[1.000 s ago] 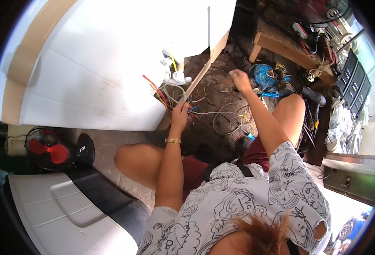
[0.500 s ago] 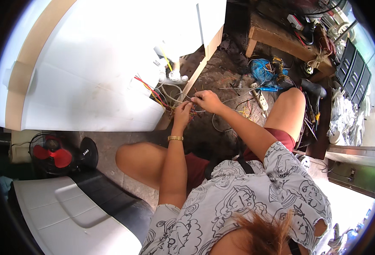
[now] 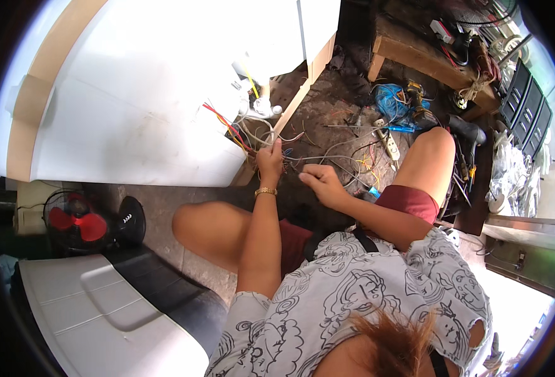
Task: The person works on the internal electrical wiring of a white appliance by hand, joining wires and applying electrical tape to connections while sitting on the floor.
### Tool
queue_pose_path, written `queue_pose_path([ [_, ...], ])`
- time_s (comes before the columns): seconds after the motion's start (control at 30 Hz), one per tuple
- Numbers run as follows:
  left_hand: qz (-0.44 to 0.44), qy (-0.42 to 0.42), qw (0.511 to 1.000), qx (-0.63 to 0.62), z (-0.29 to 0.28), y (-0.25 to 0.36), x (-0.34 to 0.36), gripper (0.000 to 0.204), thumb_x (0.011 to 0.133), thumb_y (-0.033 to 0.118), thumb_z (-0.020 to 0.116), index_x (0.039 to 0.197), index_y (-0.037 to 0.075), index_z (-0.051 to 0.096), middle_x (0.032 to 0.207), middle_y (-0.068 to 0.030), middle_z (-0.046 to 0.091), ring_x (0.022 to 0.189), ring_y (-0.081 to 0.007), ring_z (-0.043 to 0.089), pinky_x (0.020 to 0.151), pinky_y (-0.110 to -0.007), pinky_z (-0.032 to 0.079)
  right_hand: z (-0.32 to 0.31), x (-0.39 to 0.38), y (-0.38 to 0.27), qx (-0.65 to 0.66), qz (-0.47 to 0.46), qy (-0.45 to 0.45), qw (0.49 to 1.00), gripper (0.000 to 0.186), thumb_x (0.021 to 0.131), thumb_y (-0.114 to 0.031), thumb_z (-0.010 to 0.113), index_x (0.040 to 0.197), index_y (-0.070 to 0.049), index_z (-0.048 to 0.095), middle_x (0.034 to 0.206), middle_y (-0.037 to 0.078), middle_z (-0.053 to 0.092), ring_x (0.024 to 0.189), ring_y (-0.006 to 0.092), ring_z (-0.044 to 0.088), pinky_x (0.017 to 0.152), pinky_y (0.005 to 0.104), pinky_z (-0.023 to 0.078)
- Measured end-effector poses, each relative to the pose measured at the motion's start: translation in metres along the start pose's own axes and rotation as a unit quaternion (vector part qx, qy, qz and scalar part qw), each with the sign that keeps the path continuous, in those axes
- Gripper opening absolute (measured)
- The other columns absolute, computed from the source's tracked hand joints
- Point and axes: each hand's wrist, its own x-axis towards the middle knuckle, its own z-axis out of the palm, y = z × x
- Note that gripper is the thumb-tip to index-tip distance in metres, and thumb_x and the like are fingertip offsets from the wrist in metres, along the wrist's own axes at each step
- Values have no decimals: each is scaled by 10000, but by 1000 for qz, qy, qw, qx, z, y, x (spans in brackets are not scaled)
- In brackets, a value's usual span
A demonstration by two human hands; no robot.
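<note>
My left hand [image 3: 270, 160] is closed on a bundle of wires [image 3: 246, 143] at the foot of a white appliance cabinet [image 3: 133, 94], beside a pale wooden strip [image 3: 296, 100]. Red and yellow leads and grey cables come out by white pipe fittings [image 3: 262, 108]. My right hand [image 3: 320, 181], lower and to the right, has its fingers curled in a pinch; what, if anything, it grips is too small to make out. Loose coloured wires lie on the floor around it, with a white power strip [image 3: 387, 138] by my right knee.
A wooden bench [image 3: 416, 56] stands at upper right. Near it lie a blue cord bundle [image 3: 390, 100], a yellow drill [image 3: 416, 94], a blue screwdriver [image 3: 402, 128] and other tools. A small red-bladed fan [image 3: 76, 223] and a grey-and-black seat [image 3: 114, 308] are at left.
My right hand moved from the upper right to beside my left hand, then drew back down and rightward. My left hand shifted slightly upward.
</note>
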Motion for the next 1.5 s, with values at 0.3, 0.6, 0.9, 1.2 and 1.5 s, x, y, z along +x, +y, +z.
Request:
queue_pose_path([
  [0.3, -4, 15, 999, 28, 8, 23, -7, 563, 939, 404, 555, 622, -60, 596, 456, -161, 480, 422, -272, 504, 486, -424, 362, -13, -30, -35, -5, 28, -12, 1000, 290, 911, -84, 585, 666, -13, 448, 636, -7, 432, 601, 92, 387, 552, 294, 343],
  [0.6, -117, 10, 990, -76, 1, -9, 10, 582, 925, 404, 600, 563, -52, 581, 442, -45, 478, 456, -138, 509, 470, -375, 358, -5, 37, -31, 149, 121, -130, 973, 281, 977, -205, 499, 789, -2, 546, 656, 17, 504, 642, 113, 494, 624, 284, 415],
  [0.9, -43, 28, 993, 108, 17, 21, 5, 545, 917, 480, 532, 681, 9, 671, 572, -202, 579, 552, -394, 583, 543, -470, 421, -70, -43, -134, 13, 114, -96, 989, 217, 945, -105, 501, 760, 7, 510, 674, 44, 494, 651, 132, 490, 613, 288, 410],
  [1.2, -91, 47, 991, 88, 8, 18, 7, 536, 941, 446, 502, 719, -12, 668, 609, -210, 585, 567, -401, 592, 557, -477, 433, -85, -63, -190, 45, 31, -74, 996, 316, 933, -230, 506, 672, -52, 490, 641, 35, 494, 554, 131, 432, 490, 310, 331],
  [1.5, -60, -19, 998, 23, 22, 1, 24, 519, 979, 444, 432, 805, 17, 672, 753, -153, 661, 763, -328, 647, 681, -470, 457, -168, -27, -228, -33, -44, 19, 998, 252, 951, -272, 548, 958, -32, 624, 1156, 129, 613, 689, 98, 541, 626, 224, 433],
])
